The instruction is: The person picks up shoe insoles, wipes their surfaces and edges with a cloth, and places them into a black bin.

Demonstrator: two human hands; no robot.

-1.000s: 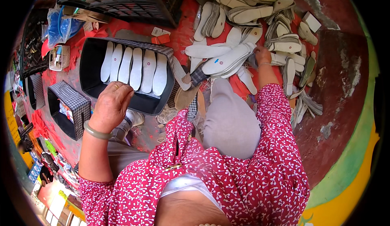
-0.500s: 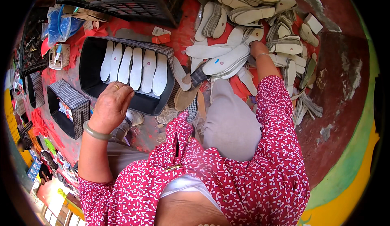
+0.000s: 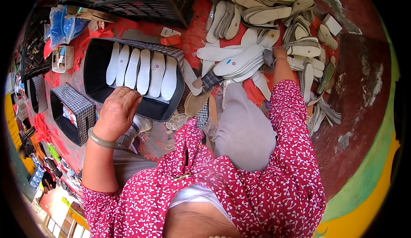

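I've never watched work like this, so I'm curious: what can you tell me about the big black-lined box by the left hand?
The box is open-topped and angular, smooth black inside, with a grey-checked, fabric-like outer side. It sits on the floor, its opening toward the camera. Six pale insoles show side by side in it. The left hand overlaps its near edge; whether they touch is unclear.

Off-white insoles (image 3: 144, 72), some marked with a red dot; large box (image 3: 95, 67) black inside, checked in grey and white outside; smaller box (image 3: 80, 106) in black-and-white houndstooth; deep pink shirt (image 3: 295, 139) scattered with white sprigs; grey trousers (image 3: 245, 131); pale green bangle (image 3: 102, 140); black crate (image 3: 165, 2); maroon floor (image 3: 357, 122), patched grey
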